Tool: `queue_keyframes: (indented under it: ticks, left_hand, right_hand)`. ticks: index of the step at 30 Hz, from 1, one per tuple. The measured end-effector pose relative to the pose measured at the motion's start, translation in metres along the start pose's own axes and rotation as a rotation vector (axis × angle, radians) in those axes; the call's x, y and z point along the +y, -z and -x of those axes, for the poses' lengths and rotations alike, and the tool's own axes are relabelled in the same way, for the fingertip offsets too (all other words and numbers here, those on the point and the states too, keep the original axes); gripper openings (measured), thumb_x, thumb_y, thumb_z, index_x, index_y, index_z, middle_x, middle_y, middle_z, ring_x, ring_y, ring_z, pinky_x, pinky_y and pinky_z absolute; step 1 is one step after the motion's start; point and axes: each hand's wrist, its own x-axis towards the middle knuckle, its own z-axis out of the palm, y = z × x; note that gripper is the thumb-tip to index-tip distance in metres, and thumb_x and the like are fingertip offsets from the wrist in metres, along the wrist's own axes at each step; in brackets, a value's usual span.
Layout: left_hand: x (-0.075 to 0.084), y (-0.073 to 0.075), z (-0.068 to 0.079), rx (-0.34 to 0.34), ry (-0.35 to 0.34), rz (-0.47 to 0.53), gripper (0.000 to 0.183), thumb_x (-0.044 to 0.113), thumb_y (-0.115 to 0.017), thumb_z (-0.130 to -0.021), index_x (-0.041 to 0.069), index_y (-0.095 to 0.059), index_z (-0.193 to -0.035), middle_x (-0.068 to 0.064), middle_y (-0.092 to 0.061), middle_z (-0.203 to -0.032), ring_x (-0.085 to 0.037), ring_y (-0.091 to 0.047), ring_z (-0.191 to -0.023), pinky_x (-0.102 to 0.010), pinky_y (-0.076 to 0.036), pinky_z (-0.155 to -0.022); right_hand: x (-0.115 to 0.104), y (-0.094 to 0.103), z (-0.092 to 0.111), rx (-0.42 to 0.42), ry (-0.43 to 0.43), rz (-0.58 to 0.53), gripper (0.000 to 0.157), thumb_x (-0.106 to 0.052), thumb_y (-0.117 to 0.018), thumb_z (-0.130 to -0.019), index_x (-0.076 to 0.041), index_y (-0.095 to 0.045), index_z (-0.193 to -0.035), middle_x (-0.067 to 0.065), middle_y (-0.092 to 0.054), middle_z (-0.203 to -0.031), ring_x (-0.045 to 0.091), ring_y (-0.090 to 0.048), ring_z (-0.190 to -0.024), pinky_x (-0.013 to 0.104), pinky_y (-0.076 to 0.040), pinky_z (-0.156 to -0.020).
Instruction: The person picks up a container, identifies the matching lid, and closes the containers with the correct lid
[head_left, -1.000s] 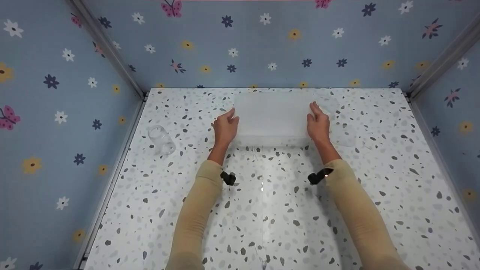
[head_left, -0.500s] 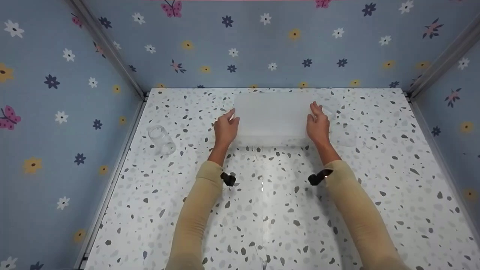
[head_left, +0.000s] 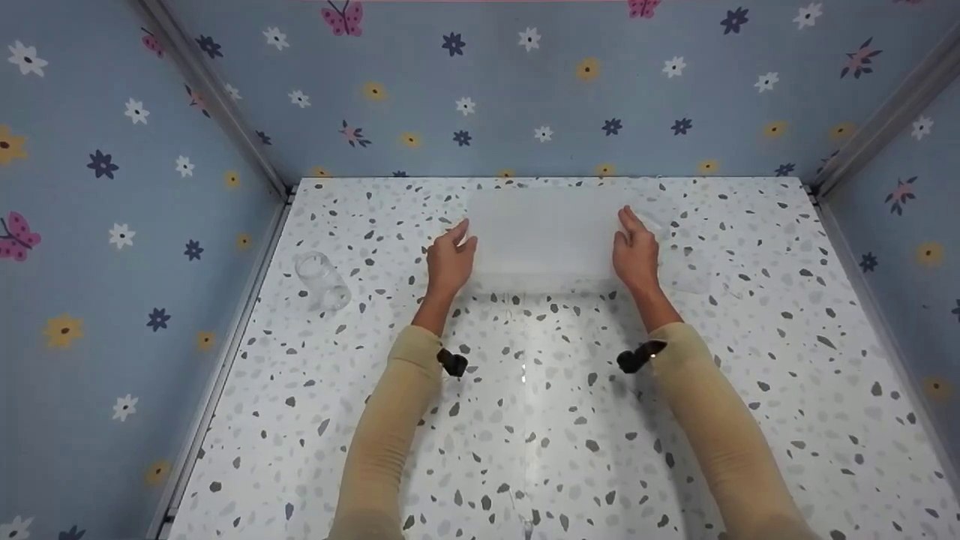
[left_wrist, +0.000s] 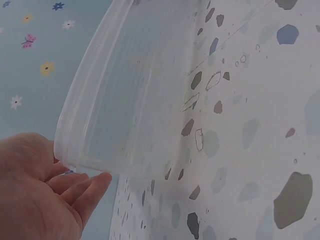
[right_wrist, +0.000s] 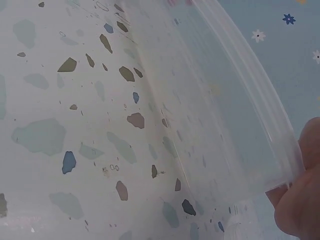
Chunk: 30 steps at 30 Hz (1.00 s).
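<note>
A frosted, translucent plastic box (head_left: 547,232) stands at the back middle of the table in the head view. My left hand (head_left: 450,259) holds its left end, and my right hand (head_left: 636,251) holds its right end. In the left wrist view, the left fingers (left_wrist: 87,192) curl under the rim at the corner of the box (left_wrist: 130,100). The right wrist view has the right hand (right_wrist: 302,187) at the opposite corner, fingertips against the rim of the box (right_wrist: 215,100). Part of the right hand lies outside that view.
A clear, jar-like plastic container (head_left: 322,280) lies on the speckled table (head_left: 525,435), left of the box. Right of my right hand is a faint transparent piece (head_left: 690,270). Flower-patterned walls (head_left: 495,82) close off the back and both sides.
</note>
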Motion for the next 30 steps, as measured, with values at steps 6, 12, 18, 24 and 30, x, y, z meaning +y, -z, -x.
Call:
queue_keyframes:
  ticks: [6, 12, 18, 24, 30]
  left_hand:
    - [-0.001, 0.002, 0.002, -0.039, 0.0, -0.061, 0.053, 0.02, -0.058, -0.118, 0.008, -0.05, -0.17, -0.013, -0.052, -0.175, -0.03, -0.057, -0.16, -0.042, -0.05, -0.13]
    - [-0.003, 0.005, -0.003, -0.073, 0.014, -0.033, 0.056, 0.022, -0.057, -0.119, 0.007, -0.047, -0.171, -0.017, -0.051, -0.176, -0.032, -0.056, -0.162, -0.041, -0.049, -0.132]
    - [-0.041, -0.005, -0.03, 0.019, 0.163, -0.063, 0.054, 0.046, -0.058, -0.116, 0.016, -0.061, -0.16, -0.012, -0.077, -0.144, -0.023, -0.079, -0.121, -0.033, -0.063, -0.102]
    - [-0.065, -0.005, -0.048, -0.074, 0.293, -0.082, 0.053, 0.06, -0.057, -0.114, 0.017, -0.068, -0.143, -0.006, -0.075, -0.102, -0.018, -0.077, -0.076, -0.031, -0.066, -0.07]
    - [-0.091, -0.015, -0.063, -0.104, 0.25, -0.071, 0.047, 0.065, -0.057, -0.112, 0.023, -0.065, -0.131, -0.003, -0.071, -0.091, -0.016, -0.075, -0.067, -0.029, -0.059, -0.062]
  right_hand:
    - [0.001, -0.001, 0.0, -0.008, 0.001, 0.006, 0.052, -0.002, -0.044, -0.117, 0.007, -0.043, -0.168, 0.022, -0.037, -0.183, 0.036, -0.031, -0.175, 0.046, -0.026, -0.144]
    - [0.0, 0.002, 0.0, -0.038, -0.027, -0.041, 0.054, -0.004, -0.041, -0.118, 0.003, -0.04, -0.172, 0.021, -0.033, -0.185, 0.035, -0.027, -0.177, 0.045, -0.024, -0.145]
    - [0.001, 0.007, 0.005, 0.028, -0.128, -0.04, 0.052, -0.018, -0.046, -0.121, -0.006, -0.047, -0.171, 0.023, -0.052, -0.171, 0.037, -0.055, -0.155, 0.047, -0.047, -0.129]
    - [0.001, 0.015, 0.005, 0.043, -0.266, 0.037, 0.054, -0.034, -0.046, -0.121, -0.006, -0.054, -0.166, 0.013, -0.064, -0.125, 0.017, -0.054, -0.103, 0.028, -0.045, -0.087]
    - [0.002, 0.017, 0.001, 0.008, -0.285, 0.073, 0.052, -0.035, -0.046, -0.121, -0.004, -0.061, -0.161, 0.014, -0.067, -0.123, 0.013, -0.052, -0.095, 0.024, -0.044, -0.08]
